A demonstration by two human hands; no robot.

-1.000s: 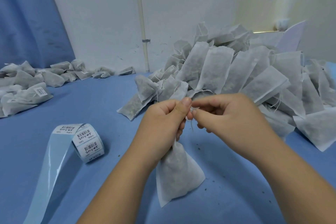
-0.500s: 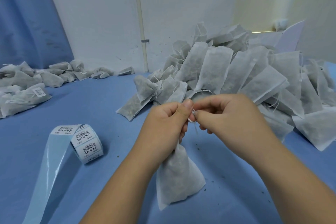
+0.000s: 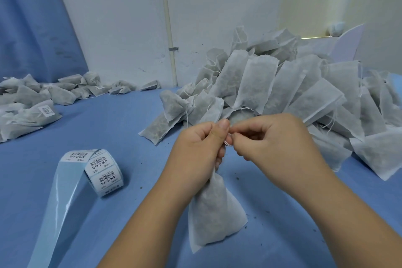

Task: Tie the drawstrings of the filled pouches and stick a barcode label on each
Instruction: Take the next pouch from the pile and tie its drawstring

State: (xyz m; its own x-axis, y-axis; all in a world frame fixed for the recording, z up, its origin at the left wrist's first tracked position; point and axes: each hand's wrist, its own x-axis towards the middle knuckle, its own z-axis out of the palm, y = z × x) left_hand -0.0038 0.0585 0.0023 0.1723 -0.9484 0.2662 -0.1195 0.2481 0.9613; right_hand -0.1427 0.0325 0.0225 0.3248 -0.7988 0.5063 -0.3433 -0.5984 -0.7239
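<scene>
1. The left hand (image 3: pixel 198 148) is curled tight round the gathered neck of a filled pouch (image 3: pixel 215 213), thumb pointing up.
2. The right hand (image 3: pixel 274 139) pinches a loop of white drawstring (image 3: pixel 228 142) between thumb and forefinger, touching the left thumb.
3. The pouch's body fans out toward six o'clock from the hands. Grey-green loose filling shows through its thin white fabric. I cannot tell whether its base rests on the blue worktop (image 3: pixel 121 128).
4. From twelve to three o'clock, just behind the hands, a high heap of pouches (image 3: pixel 282 85) crowds the worktop. They are filled with the same matter, their mouths flat and loose strings trailing. The nearest ones lie right behind the knuckles.
5. At eight o'clock stands a roll of barcode labels (image 3: pixel 104 169). Its glossy backing strip (image 3: pixel 58 213) runs off toward seven o'clock.
6. At ten o'clock, well apart, tied pouches (image 3: pixel 32 113) lie along the far left. One bears a barcode label (image 3: pixel 46 110).
7. Dark crumbs (image 3: pixel 237 178) speckle the worktop near the held pouch.
</scene>
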